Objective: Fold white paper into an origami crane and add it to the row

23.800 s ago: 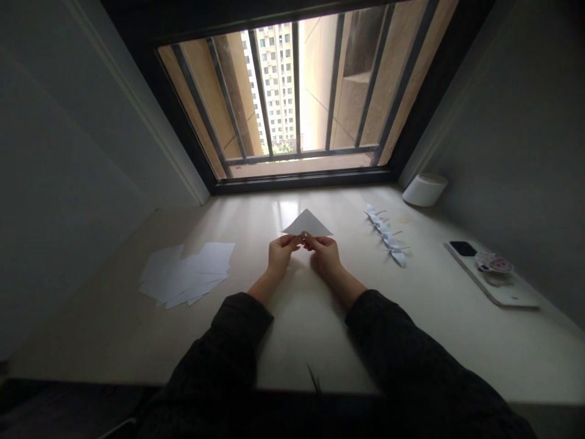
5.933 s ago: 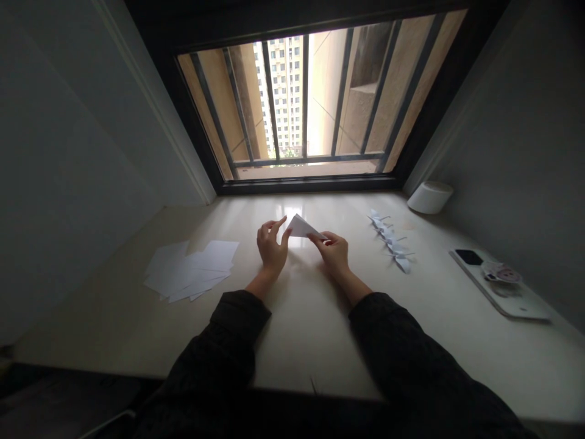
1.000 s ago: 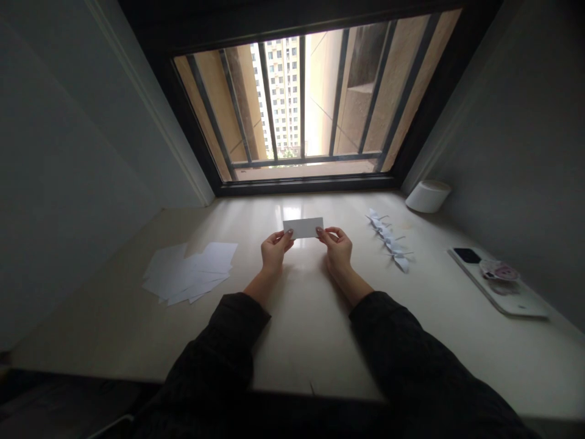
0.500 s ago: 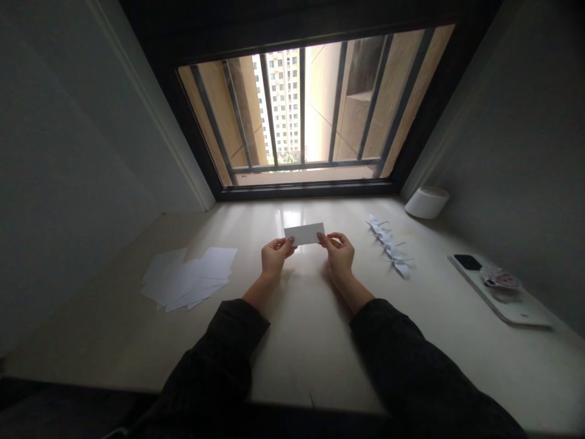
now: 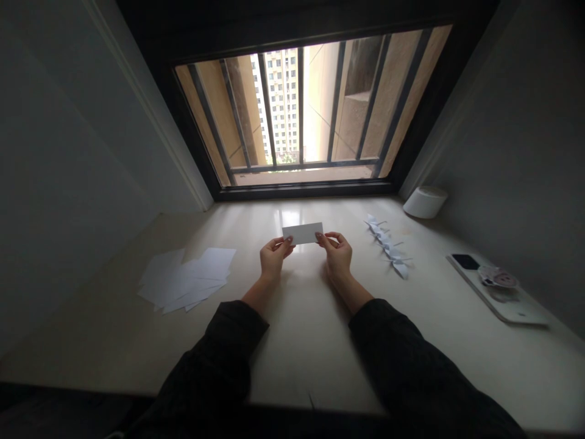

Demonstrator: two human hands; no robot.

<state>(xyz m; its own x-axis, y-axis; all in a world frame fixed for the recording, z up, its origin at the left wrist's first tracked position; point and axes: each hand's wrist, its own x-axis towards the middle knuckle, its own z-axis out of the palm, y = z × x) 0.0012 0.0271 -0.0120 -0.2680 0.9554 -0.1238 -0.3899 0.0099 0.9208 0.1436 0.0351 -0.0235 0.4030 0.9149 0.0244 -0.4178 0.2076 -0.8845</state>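
A small white rectangle of paper (image 5: 302, 233), perhaps folded, is held up between my two hands above the pale countertop (image 5: 306, 341). My left hand (image 5: 274, 256) pinches its left end, thumb on the near face. At the other end, my right hand (image 5: 337, 251) grips it the same way, the fingers mostly behind the sheet. To the right of my right hand stand several folded white paper cranes (image 5: 387, 247) in a slanting row. Loose white paper sheets (image 5: 192, 277) lie overlapping to the left of my left hand.
A phone (image 5: 496, 289) with a decorated grip on its back lies at the right. Behind it, a white cylindrical object (image 5: 425, 202) sits by the right wall. A dark-framed window (image 5: 301, 190) with bars closes off the back; the counter's front edge runs near my forearms.
Both hands keep the same pinch on the paper. The whole view has shifted very slightly; nothing else has visibly moved.
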